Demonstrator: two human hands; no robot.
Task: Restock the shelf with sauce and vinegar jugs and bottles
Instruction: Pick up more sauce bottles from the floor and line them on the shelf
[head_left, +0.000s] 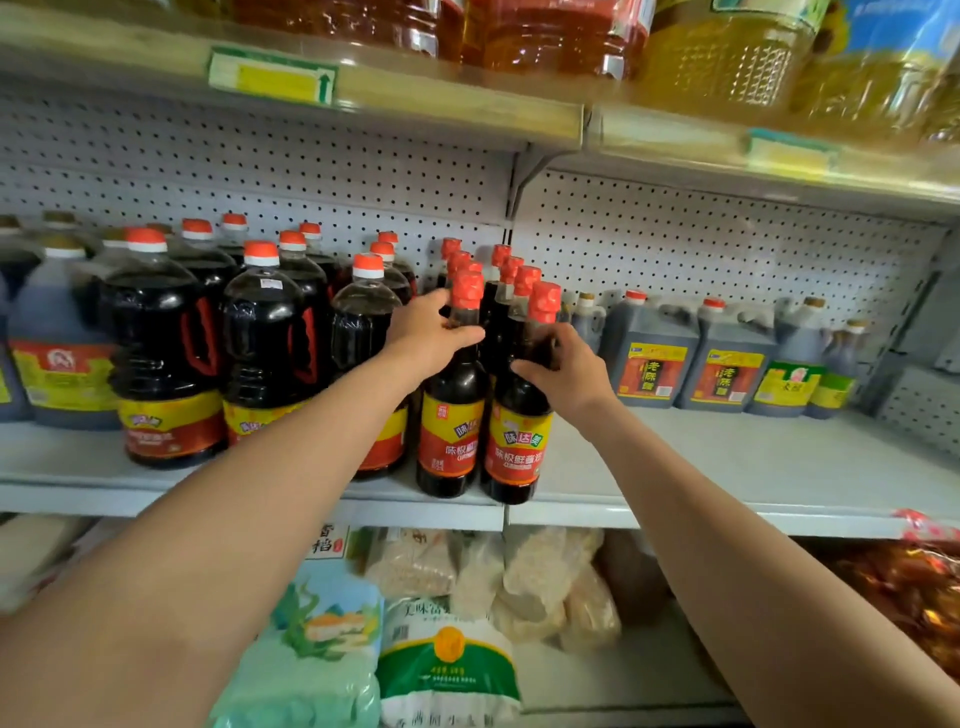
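Observation:
Two rows of dark sauce bottles with orange caps stand in the middle of the grey shelf (727, 467). My left hand (431, 332) grips the neck of the front left bottle (452, 415). My right hand (566, 369) grips the neck and shoulder of the front right bottle (517, 441). Both bottles stand upright near the shelf's front edge, side by side. Large dark sauce jugs (161, 353) with red handles and orange caps fill the shelf to the left.
Square vinegar jugs (652, 358) stand at the back right, with bare shelf in front of them. Oil jugs (727, 57) sit on the upper shelf. Bags of rice and grain (447, 660) lie on the lower shelf.

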